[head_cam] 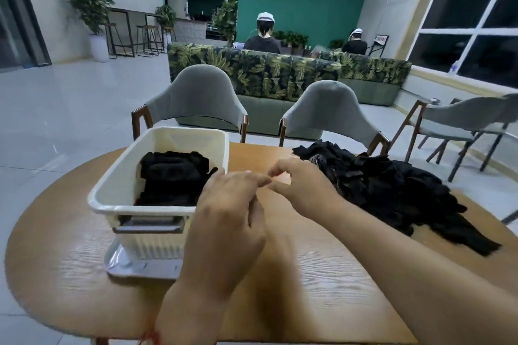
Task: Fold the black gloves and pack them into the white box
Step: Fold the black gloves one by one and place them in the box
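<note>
over the near middle of the table (70, 260), the left hand (232, 204) and the right hand (300, 187) were both empty, with loose fingers and tips almost touching. the white box (103, 199) sat just left of the left hand with folded gloves (173, 176) inside, so part of the job looked done. a big pile of black gloves (392, 190) lay just right of the right hand, not yet folded or packed.
</note>
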`<control>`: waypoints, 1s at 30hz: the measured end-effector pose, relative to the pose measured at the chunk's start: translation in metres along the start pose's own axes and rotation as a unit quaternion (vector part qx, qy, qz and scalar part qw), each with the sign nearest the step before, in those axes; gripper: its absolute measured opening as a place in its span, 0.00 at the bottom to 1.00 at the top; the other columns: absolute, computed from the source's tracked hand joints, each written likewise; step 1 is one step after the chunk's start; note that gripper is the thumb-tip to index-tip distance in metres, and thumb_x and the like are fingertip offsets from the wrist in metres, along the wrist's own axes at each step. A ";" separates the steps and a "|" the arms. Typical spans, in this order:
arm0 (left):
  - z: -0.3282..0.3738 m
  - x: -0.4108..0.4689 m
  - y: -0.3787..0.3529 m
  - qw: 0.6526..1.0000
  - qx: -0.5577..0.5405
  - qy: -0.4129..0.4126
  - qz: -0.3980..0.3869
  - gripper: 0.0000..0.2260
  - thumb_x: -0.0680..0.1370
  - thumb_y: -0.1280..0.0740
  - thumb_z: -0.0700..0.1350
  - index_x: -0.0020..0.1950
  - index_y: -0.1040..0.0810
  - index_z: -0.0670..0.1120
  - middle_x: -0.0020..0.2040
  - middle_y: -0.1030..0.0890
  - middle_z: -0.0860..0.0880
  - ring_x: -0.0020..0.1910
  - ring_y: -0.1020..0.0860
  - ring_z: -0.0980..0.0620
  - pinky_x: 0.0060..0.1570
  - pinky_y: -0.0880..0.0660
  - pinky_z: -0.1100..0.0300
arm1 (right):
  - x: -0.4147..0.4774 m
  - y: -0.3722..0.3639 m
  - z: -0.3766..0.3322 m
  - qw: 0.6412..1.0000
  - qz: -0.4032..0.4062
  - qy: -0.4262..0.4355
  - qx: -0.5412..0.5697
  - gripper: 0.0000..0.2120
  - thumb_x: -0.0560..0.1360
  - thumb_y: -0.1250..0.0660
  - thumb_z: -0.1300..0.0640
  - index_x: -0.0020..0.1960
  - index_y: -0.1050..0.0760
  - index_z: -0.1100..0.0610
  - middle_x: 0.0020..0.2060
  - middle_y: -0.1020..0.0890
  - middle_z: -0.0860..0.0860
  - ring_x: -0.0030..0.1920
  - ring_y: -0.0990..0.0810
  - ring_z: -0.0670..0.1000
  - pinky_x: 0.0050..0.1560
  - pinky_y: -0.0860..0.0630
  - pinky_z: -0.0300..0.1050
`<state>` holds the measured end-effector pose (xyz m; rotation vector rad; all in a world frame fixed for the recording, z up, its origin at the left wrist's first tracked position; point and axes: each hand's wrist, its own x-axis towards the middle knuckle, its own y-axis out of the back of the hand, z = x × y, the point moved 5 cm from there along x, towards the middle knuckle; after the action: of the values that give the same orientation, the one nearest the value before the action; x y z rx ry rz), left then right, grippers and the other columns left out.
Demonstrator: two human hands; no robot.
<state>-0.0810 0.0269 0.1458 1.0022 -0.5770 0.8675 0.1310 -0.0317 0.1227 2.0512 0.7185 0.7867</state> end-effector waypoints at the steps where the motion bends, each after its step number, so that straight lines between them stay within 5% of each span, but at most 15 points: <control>1: 0.005 -0.001 -0.010 1.000 -0.011 -0.018 -0.011 0.19 0.76 0.29 0.30 0.62 0.16 0.48 0.58 0.15 0.53 0.64 0.20 0.55 0.75 0.30 0.47 | -0.007 0.000 0.018 1.000 0.004 -0.011 -0.010 0.05 0.77 0.28 0.42 0.52 0.20 0.37 0.52 0.18 0.39 0.55 0.21 0.49 0.59 0.22 0.57; 8: 0.002 -0.013 -0.071 0.994 -0.023 -0.030 -0.105 0.21 0.74 0.29 0.29 0.61 0.16 0.50 0.57 0.16 0.55 0.66 0.21 0.57 0.74 0.28 0.49 | -0.047 0.010 0.118 0.983 0.039 -0.108 -0.144 0.19 0.81 0.29 0.45 0.70 0.25 0.38 0.72 0.27 0.40 0.74 0.34 0.51 0.72 0.33 0.53; 12: -0.011 -0.019 -0.095 0.988 -0.013 -0.020 -0.153 0.21 0.75 0.29 0.31 0.61 0.17 0.54 0.57 0.16 0.58 0.66 0.22 0.60 0.76 0.32 0.53 | -0.071 0.026 0.163 0.941 0.115 -0.202 -0.247 0.30 0.80 0.31 0.44 0.79 0.36 0.39 0.83 0.38 0.49 0.84 0.48 0.58 0.79 0.42 0.62; 15: -0.013 -0.026 -0.112 0.984 -0.008 -0.014 -0.175 0.19 0.76 0.30 0.33 0.60 0.17 0.54 0.56 0.16 0.59 0.65 0.22 0.61 0.76 0.35 0.56 | -0.090 0.032 0.197 0.925 0.111 -0.280 -0.231 0.29 0.82 0.34 0.45 0.81 0.38 0.39 0.83 0.38 0.51 0.82 0.43 0.60 0.77 0.37 0.63; 17: -0.012 -0.031 -0.119 0.982 -0.006 -0.015 -0.188 0.18 0.77 0.32 0.36 0.60 0.17 0.55 0.56 0.17 0.61 0.63 0.22 0.62 0.76 0.36 0.58 | -0.099 0.034 0.211 0.926 0.117 -0.296 -0.204 0.21 0.84 0.37 0.46 0.76 0.31 0.39 0.78 0.31 0.48 0.75 0.34 0.57 0.68 0.29 0.57; 21: -0.013 -0.045 -0.134 0.974 0.005 -0.018 -0.227 0.18 0.77 0.29 0.37 0.61 0.19 0.57 0.56 0.18 0.64 0.61 0.23 0.65 0.77 0.38 0.60 | -0.113 0.040 0.219 0.940 0.178 -0.266 -0.119 0.10 0.84 0.34 0.54 0.61 0.21 0.42 0.59 0.23 0.45 0.58 0.32 0.50 0.41 0.32 0.47; 26: -0.018 -0.056 -0.147 0.971 0.010 0.004 -0.238 0.14 0.78 0.34 0.43 0.60 0.20 0.58 0.53 0.19 0.64 0.57 0.22 0.64 0.74 0.34 0.59 | -0.117 0.042 0.200 0.947 0.238 -0.201 0.083 0.09 0.81 0.30 0.57 0.56 0.18 0.43 0.52 0.19 0.41 0.56 0.22 0.48 0.51 0.23 0.47; 28: -0.017 -0.056 -0.147 0.973 -0.002 0.021 -0.229 0.14 0.79 0.34 0.43 0.61 0.20 0.59 0.54 0.19 0.65 0.56 0.22 0.64 0.68 0.32 0.66 | -0.121 0.035 0.184 0.916 0.239 -0.199 0.253 0.08 0.82 0.29 0.57 0.54 0.17 0.43 0.49 0.15 0.42 0.54 0.17 0.44 0.53 0.20 0.43; 30: -0.019 -0.055 -0.145 0.975 -0.023 0.059 -0.213 0.14 0.81 0.32 0.44 0.63 0.21 0.60 0.56 0.20 0.66 0.55 0.21 0.64 0.59 0.28 0.68 | -0.122 0.023 0.167 0.849 0.199 -0.206 0.444 0.08 0.84 0.30 0.58 0.53 0.16 0.45 0.51 0.13 0.46 0.52 0.13 0.49 0.52 0.17 0.47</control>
<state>0.0116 -0.0139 0.0265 0.9781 -0.2639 0.5242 0.1803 -0.2106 0.0277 3.1514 0.4307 0.1624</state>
